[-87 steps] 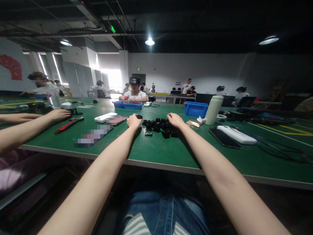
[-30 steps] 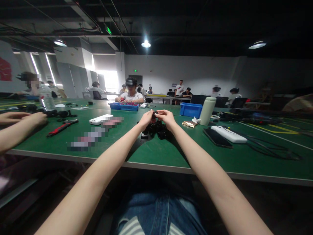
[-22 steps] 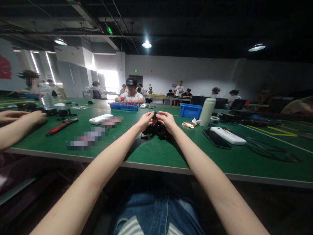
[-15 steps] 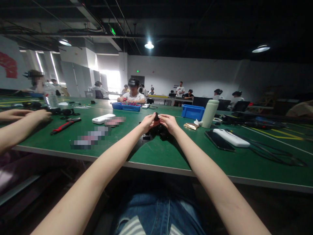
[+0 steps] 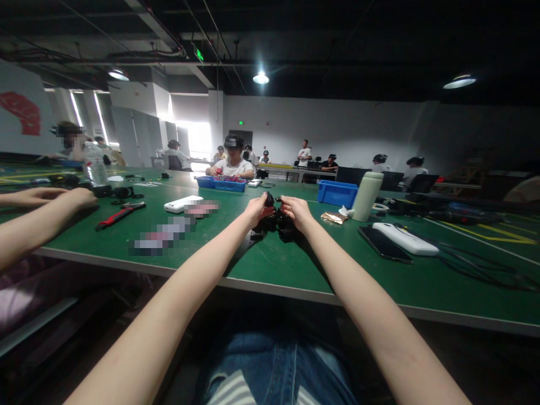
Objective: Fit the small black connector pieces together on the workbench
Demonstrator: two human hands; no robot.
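Both my hands are over the green table in the middle of the view. My left hand grips a small black part, whose top sticks up past the thumb. Across a narrow gap, my right hand pinches a tiny dark piece at its fingertips; its kind is too small to tell. Below and between the hands lies a cluster of black parts, partly covered by the fingers.
Left on the table lie red-handled pliers and a white power bank, near another person's hands. To the right are a blue bin, a pale green bottle, a phone and a cabled white power bank.
My fingertips, together over the black part before, have come apart. The right hand has drawn slightly right with the tiny dark piece. The whole view has shifted a little.
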